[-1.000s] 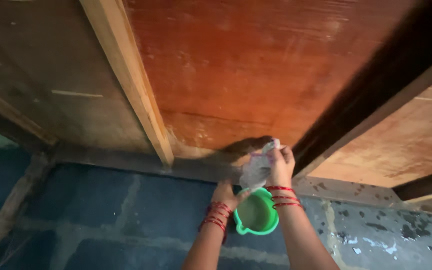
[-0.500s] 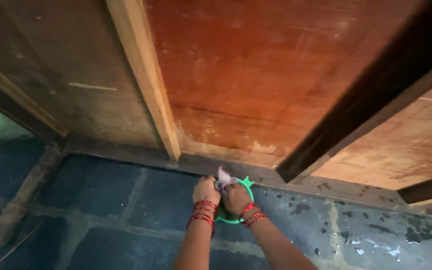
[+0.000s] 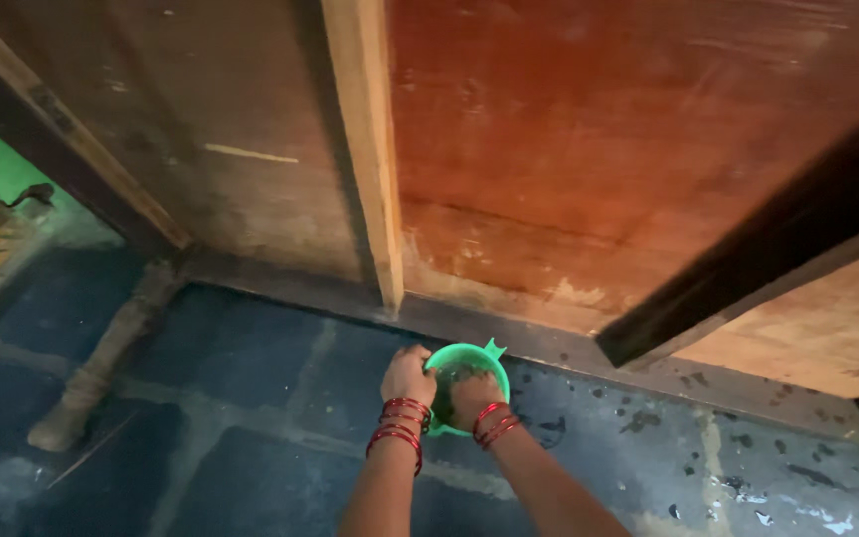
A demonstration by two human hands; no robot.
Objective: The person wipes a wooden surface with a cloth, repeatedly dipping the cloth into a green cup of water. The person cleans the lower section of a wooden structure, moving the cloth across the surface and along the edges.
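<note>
Head view shows a small green plastic bowl with a pointed spout on the dark stone floor, just in front of the sill of a reddish-brown wooden door. The left hand curls over the bowl's near-left rim, fingers grasping it, while the right hand is pushed down inside the bowl, its fingers bent, though whether they clutch anything there cannot be told. Judging by the pale streaks low on the door panel and the speckled floor to the right, the work looks only partly done.
</note>
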